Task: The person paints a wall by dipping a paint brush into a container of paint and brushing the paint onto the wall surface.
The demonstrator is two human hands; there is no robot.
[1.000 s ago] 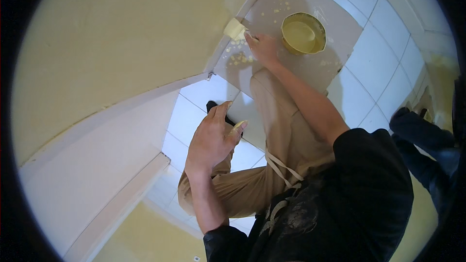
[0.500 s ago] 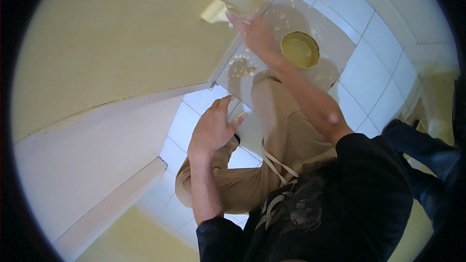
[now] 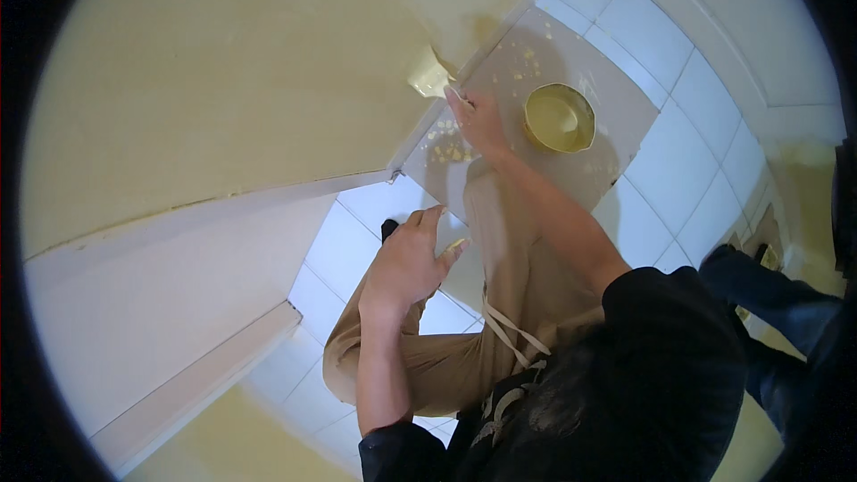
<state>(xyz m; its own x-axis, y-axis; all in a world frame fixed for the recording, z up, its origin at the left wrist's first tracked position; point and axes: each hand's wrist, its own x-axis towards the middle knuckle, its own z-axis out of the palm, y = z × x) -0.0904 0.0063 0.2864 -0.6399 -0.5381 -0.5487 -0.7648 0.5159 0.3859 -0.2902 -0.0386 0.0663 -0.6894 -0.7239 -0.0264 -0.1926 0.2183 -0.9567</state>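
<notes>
My right hand (image 3: 482, 120) is closed around the handle of a paintbrush (image 3: 431, 74). Its wide head, coated in pale yellow, lies against the lower part of the yellow wall (image 3: 241, 80), just above the skirting. To the right of that hand, a round tub of yellow paint (image 3: 560, 118) stands on a spattered brown sheet (image 3: 616, 89). My left hand (image 3: 406, 263) hovers over my bent leg, holding nothing. Its thumb is apart from the fingers, with yellow smears on the tips.
White floor tiles (image 3: 674, 147) surround the sheet. A pale panel (image 3: 170, 277) runs along the left, below the yellow wall. Another person's dark-clad leg (image 3: 768, 286) is close by on the right. A pale door (image 3: 714, 18) stands at the upper right.
My right hand has brought the paintbrush down and to the right along the wall, closer to the skirting. My left hand is slightly lower in the picture and still free.
</notes>
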